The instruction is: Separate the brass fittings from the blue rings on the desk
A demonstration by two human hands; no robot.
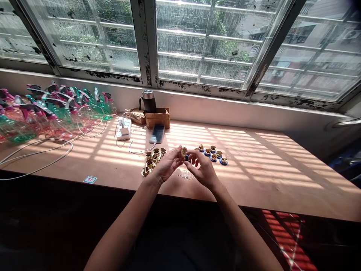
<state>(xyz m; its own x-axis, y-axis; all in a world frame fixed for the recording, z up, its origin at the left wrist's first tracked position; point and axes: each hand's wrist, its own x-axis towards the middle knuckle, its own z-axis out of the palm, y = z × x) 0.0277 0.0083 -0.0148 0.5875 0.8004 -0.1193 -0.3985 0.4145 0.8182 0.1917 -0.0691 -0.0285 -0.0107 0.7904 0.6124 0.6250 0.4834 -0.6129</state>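
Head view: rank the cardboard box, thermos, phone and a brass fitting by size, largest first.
Cardboard box; then thermos and phone, too alike to rank; smallest, brass fitting.

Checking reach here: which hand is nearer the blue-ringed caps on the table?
Right. The right hand sits just left of the blue-ringed caps; the left hand is farther left, past the right hand.
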